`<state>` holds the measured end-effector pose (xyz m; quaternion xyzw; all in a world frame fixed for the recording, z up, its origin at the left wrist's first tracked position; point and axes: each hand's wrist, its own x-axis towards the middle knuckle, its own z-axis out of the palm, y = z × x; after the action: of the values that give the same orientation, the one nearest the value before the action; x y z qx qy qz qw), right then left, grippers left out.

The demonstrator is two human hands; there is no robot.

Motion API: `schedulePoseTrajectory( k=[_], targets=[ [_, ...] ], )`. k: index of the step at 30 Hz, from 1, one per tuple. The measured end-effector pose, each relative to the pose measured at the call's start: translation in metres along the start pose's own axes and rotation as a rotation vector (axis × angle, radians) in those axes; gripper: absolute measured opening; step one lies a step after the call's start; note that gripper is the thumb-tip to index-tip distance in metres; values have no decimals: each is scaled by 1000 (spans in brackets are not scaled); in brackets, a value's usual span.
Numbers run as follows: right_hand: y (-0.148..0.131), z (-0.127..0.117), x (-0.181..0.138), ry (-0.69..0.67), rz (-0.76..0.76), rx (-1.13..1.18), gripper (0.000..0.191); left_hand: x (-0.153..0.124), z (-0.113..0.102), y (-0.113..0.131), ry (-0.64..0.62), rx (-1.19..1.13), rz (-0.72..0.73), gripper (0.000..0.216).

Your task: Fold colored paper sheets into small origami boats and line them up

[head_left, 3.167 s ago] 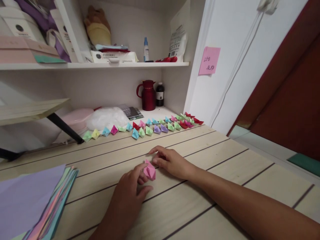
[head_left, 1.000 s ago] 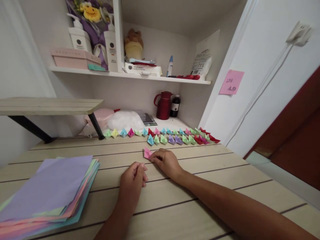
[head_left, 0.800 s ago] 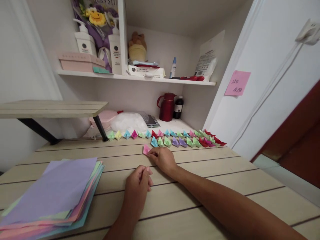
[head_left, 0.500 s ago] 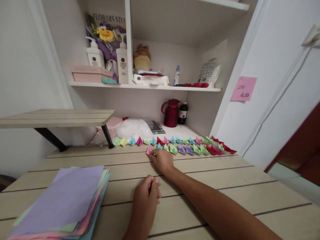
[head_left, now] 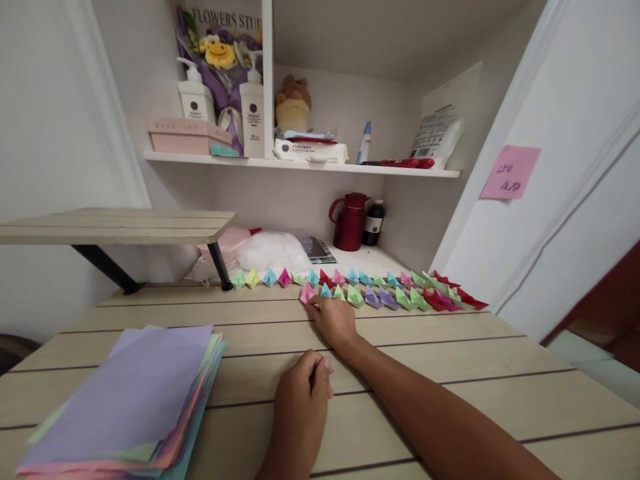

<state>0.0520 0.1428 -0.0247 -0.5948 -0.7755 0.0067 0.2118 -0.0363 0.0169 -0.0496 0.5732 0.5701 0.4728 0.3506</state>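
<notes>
My right hand [head_left: 334, 321] reaches over the table, its thumb and fingers pinching the lower edge of a pink paper boat [head_left: 307, 292]. That boat stands at the left end of the front row, beside a blue paper boat [head_left: 327, 291] partly hidden by my hand. Along the table's back edge runs a second row of folded boats, among them a yellow paper boat [head_left: 253, 278] and a magenta one [head_left: 285, 277]. Closer to me, my left hand [head_left: 303, 390] rests with curled fingers and nothing visible in it.
A stack of coloured paper [head_left: 125, 393], purple on top, lies at the left of the slatted table [head_left: 250, 367]. Behind it stands a small raised shelf [head_left: 120, 223] on black legs. A red jug [head_left: 350, 223] and a dark bottle [head_left: 373, 223] stand in the cabinet.
The camera view has turned slightly, so the scene appears shifted to the right. My right hand stays at the pink boat, and my left hand keeps its curled pose.
</notes>
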Motion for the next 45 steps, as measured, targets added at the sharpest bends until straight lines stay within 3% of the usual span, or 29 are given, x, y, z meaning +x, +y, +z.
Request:
schedulePoseTrajectory(
  k=[21, 29, 31, 33, 36, 41, 43, 45],
  targets=[
    [3, 5, 1, 41, 43, 76, 31, 0, 0, 0, -10, 69, 2, 27],
    [11, -15, -4, 154, 30, 166, 38, 2, -1, 0, 29, -66, -33, 29],
    [9, -18, -14, 82, -51, 131, 45, 4, -1, 1, 74, -137, -58, 30],
    [5, -20, -31, -5, -134, 137, 36, 5, -3, 0, 138, -162, -52, 29],
    [6, -25, -63, -187, -297, 123, 27, 7, -8, -3, 207, -73, 19, 25],
    [25, -37, -95, -201, -460, 115, 15, 13, -9, -9, 283, 265, 197, 30],
    [30, -38, -97, -189, -493, 108, 14, 17, -8, -6, 302, 498, 171, 36],
    [31, -39, -97, -182, -492, 110, 13, 24, -10, 0, 296, 745, 55, 43]
  ],
)
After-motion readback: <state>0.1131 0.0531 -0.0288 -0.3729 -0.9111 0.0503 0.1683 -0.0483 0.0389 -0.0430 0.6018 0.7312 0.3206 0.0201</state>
